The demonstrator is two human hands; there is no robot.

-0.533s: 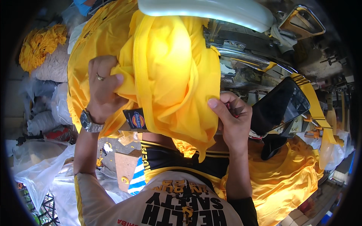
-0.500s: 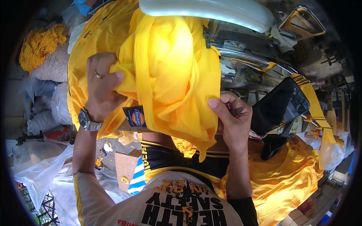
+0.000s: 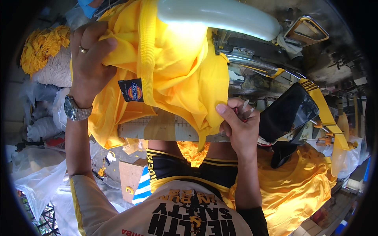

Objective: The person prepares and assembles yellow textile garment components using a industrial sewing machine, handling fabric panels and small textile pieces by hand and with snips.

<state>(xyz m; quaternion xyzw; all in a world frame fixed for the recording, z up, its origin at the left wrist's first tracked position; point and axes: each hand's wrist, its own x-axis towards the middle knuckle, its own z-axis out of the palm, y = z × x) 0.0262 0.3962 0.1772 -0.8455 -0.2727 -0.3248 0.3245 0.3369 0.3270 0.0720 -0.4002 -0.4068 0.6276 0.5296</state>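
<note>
Grip: left hand [image 3: 89,65] clenched on bunched yellow shirt [image 3: 177,70], held high; right hand [image 3: 238,128] pinches its lower hem, snips [image 3: 244,112] tucked in the same fist. Shirt hangs between both, ribbed band [image 3: 147,55] running vertical, over table [image 3: 165,128]; right hand nearer the hem

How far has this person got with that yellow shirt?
Done, it seems: a dark label already sits on the yellow garment. In hand: the left hand grips its upper fold, and the right hand pinches the lower edge, holding small snips. Left: more yellow garments lie beside the lap.
</note>
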